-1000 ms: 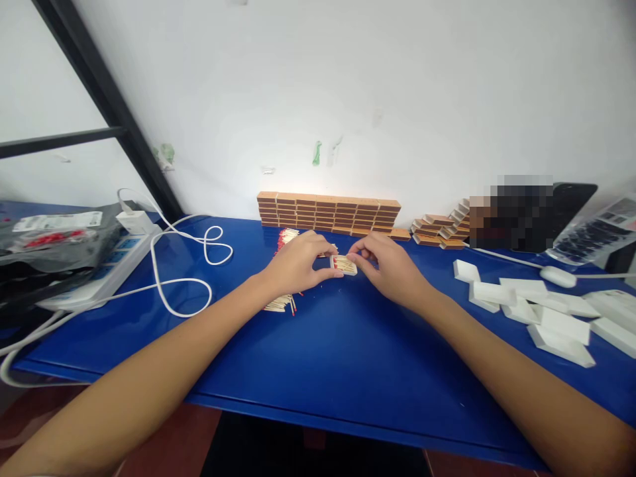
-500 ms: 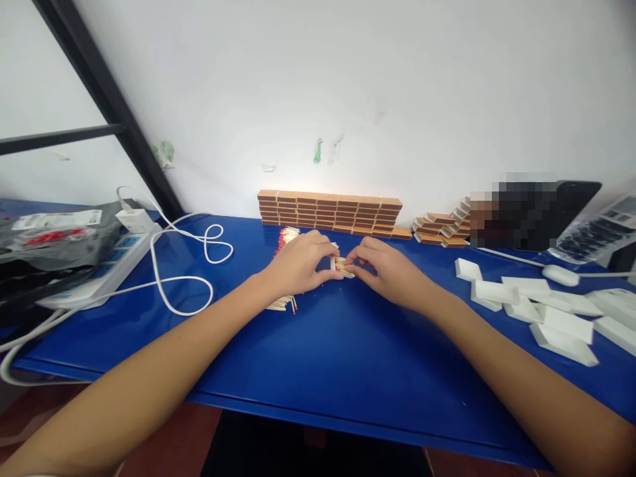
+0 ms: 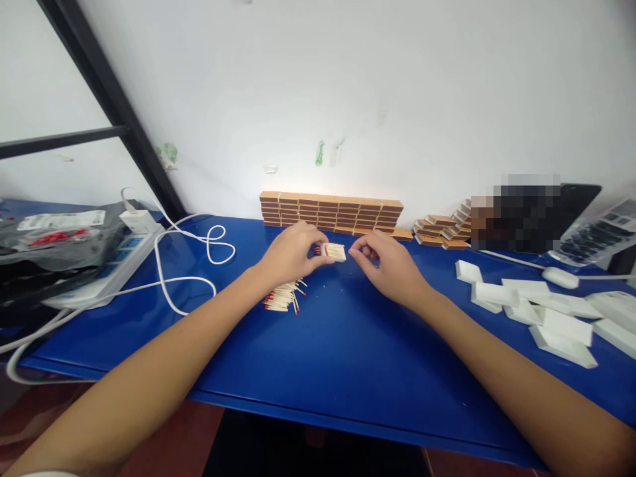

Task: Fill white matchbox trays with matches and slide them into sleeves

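My left hand (image 3: 291, 255) pinches a small white tray filled with matches (image 3: 333, 251) and holds it just above the blue table (image 3: 322, 344). My right hand (image 3: 386, 265) hovers a little to the right of the tray, its fingers curled with thumb and forefinger pinched, apart from the tray. I cannot make out anything between those fingers. A loose heap of red-tipped matches (image 3: 283, 297) lies on the table under my left wrist.
A wall of stacked brown matchboxes (image 3: 330, 213) stands against the white wall, with more tumbled ones (image 3: 440, 232) to its right. White sleeves (image 3: 541, 315) lie at the right. A power strip (image 3: 112, 262), white cable (image 3: 186, 278) and white mouse (image 3: 559, 276) are nearby.
My left hand has lifted the tray of matches away from the table, up and back. My right hand has let go of it and now stays apart.
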Demonstrator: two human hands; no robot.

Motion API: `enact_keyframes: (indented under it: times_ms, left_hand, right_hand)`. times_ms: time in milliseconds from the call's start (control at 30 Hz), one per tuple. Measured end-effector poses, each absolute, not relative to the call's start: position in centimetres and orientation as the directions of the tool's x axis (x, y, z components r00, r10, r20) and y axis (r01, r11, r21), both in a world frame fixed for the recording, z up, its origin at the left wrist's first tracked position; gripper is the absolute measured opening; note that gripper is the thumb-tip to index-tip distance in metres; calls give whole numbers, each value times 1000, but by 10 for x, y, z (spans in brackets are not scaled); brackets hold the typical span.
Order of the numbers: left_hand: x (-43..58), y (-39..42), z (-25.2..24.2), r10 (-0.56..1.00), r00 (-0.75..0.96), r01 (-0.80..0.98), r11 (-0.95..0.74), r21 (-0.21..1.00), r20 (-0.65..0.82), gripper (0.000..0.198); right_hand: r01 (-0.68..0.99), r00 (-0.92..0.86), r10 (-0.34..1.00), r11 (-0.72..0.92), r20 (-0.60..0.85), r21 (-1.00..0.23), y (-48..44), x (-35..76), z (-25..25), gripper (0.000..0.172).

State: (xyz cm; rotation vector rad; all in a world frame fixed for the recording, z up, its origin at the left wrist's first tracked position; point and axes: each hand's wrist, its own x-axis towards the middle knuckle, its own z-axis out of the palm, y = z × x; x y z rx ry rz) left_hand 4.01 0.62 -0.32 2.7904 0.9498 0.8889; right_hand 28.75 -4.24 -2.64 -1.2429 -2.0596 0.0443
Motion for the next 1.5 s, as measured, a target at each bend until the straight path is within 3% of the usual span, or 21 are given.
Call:
enact_keyframes:
  times_ms: [233,700,1500]
  left_hand:
    - [20,32,-2,639,518,662,-720,208,569,23]
    - [28,23,0,581,569,646,-754,121,582,25]
    - [30,19,0,564,603,646,-761,70,565,25]
  right_hand:
    - [710,-392,782,592,485,-381,-12,281,-44,14]
    - [744,-399,820,551,409,-378,-23,282,-43,6]
    - [711,-467,795,598,388,-370,-39,277,-38,10]
